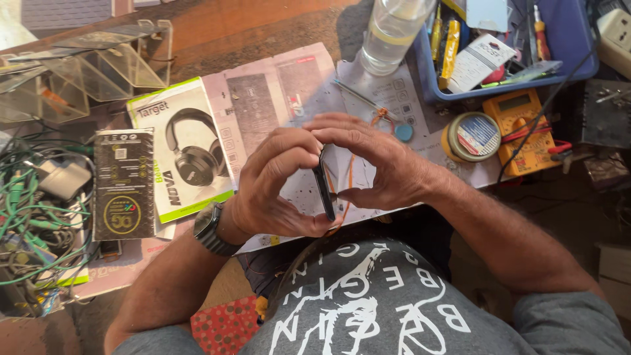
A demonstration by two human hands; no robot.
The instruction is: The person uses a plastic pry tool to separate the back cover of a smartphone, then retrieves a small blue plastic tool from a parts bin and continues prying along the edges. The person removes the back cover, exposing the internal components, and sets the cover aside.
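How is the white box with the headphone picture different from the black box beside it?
The white box is bigger and shows black headphones with a green edge; the black box is narrower and carries a round yellow mark. The white box lies slightly tilted, while the black box lies nearly straight. Both lie flat on the table, left of the hands, and neither is touched.

Cluttered table [263, 20], paper sheets [276, 92], boxes [181, 148]

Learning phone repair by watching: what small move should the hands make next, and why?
Probably ease the thin dark phone slightly apart at its edge: both the left hand and the right hand pinch it edge-on, fingertips along the seam.
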